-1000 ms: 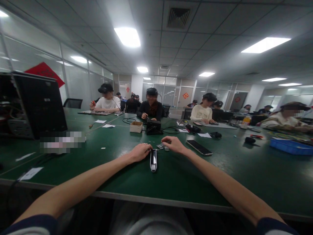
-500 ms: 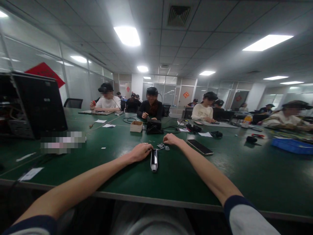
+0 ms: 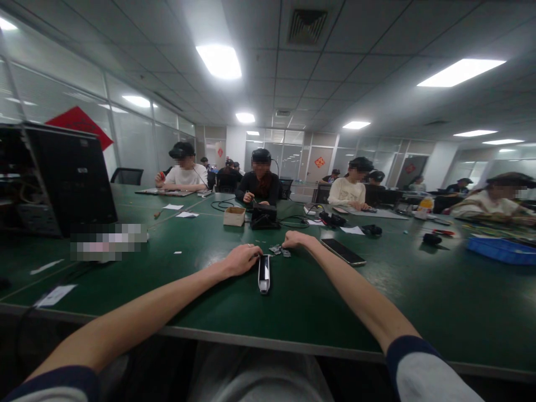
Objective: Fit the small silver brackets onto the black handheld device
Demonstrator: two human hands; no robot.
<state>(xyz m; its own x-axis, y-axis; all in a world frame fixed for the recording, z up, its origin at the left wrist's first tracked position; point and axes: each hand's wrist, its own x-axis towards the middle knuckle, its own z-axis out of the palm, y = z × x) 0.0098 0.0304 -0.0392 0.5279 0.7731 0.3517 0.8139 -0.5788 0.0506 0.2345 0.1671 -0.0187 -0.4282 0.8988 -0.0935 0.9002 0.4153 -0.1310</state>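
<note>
A slim white device with a long dark window (image 3: 264, 274) lies on the table straight in front of me, pointing toward me. My left hand (image 3: 243, 259) is at its far end, fingers curled down against the upper left edge. Beyond the device is a small cluster of grey parts (image 3: 285, 253), too small to identify. Over the right side of this cluster is my right hand (image 3: 295, 239), its fingers bent together and pointing down. Whatever lies between those fingertips is hidden.
To the right lies a dark-screened phone (image 3: 343, 252). A small open cardboard box (image 3: 234, 216) and a black device (image 3: 264, 216) stand ahead. A computer tower (image 3: 71, 178) is at left, a blue tray (image 3: 502, 249) at right. Several people sit around the green table (image 3: 201, 312).
My right hand has shifted very slightly to the right over the grey parts. The left hand and the white device stay in place.
</note>
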